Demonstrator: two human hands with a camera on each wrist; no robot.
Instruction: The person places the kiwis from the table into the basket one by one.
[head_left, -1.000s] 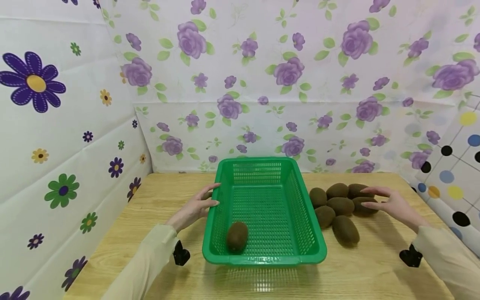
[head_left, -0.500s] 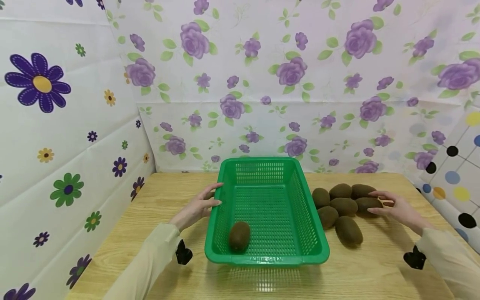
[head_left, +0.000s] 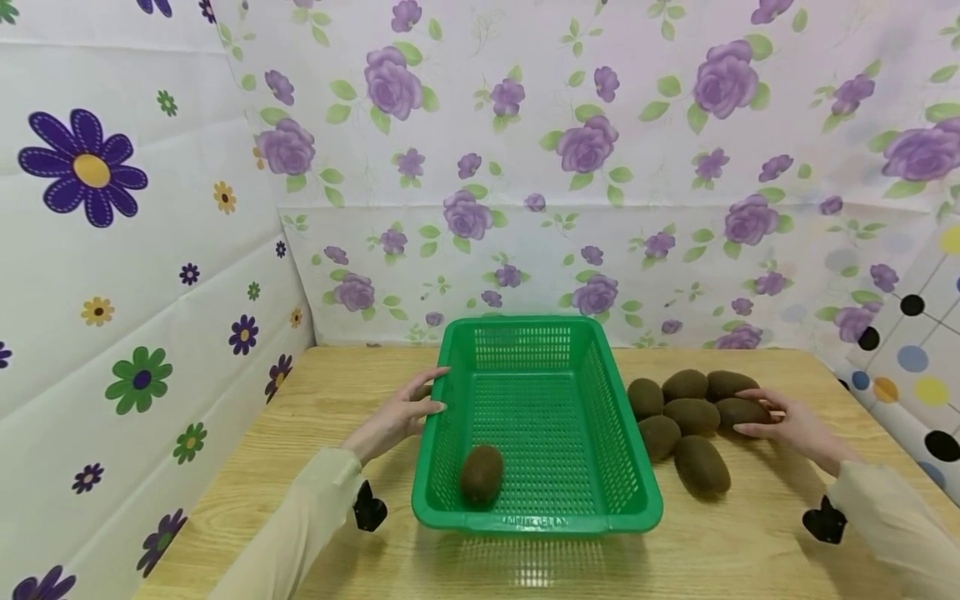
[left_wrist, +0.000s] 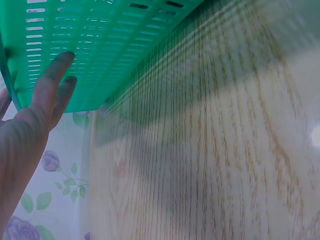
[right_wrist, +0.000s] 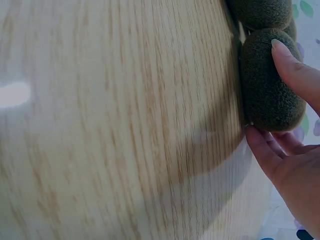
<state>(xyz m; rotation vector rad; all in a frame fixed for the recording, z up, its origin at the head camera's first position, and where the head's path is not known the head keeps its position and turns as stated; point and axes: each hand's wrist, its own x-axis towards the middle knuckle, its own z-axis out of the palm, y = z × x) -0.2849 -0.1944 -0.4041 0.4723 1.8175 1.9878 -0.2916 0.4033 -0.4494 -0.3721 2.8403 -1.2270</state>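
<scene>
A green plastic basket (head_left: 536, 524) with slotted walls stands on the table in the head view. Inside, near its front left corner, lies one brown kiwi (head_left: 481, 473). My left hand (head_left: 390, 423) holds the basket's left side, its thumb by the rim and its fingers (left_wrist: 47, 82) against the outer wall. To the basket's right, several kiwis (head_left: 691, 416) lie close together. My right hand (head_left: 797, 429) grips the rightmost front kiwi (right_wrist: 267, 82) of this group, thumb on one side and fingers round its end. That kiwi rests on the table, touching a neighbouring kiwi (right_wrist: 262, 11).
The wooden table (head_left: 360, 550) has flowered sheets (head_left: 525, 167) hanging behind it and along its left side. A dotted sheet (head_left: 918, 358) hangs at the right. One kiwi (head_left: 702, 467) lies nearest the front of the group.
My right hand's fingers have come in closer round the rightmost front kiwi. My left hand keeps its place on the basket. The head view has shifted slightly.
</scene>
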